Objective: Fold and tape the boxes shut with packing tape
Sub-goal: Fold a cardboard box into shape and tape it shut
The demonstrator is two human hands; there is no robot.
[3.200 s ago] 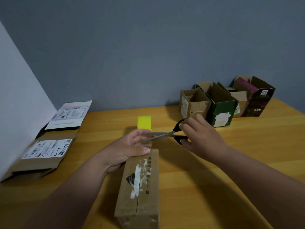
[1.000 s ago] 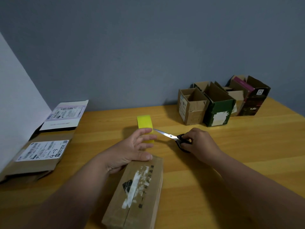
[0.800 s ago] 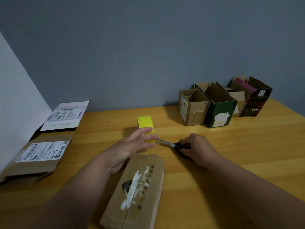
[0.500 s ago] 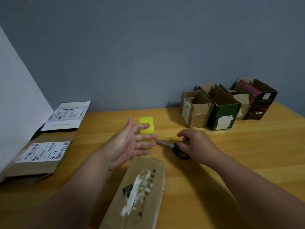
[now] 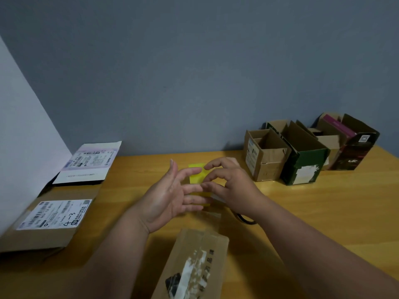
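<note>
One box (image 5: 194, 266) looks taped (blurry), open boxes (image 5: 302, 154) remain; left hand (image 5: 166, 199) splayed, right hand (image 5: 228, 182) loosely curled, seemingly empty.

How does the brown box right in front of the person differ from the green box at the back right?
The brown box lies flat with its flaps folded shut and a clear tape strip along the seam; the green box stands upright with its top flaps open. The brown box is plain cardboard with a torn label; the green box has dark green printed sides and a whitish patch. Both rest on the wooden table.
</note>
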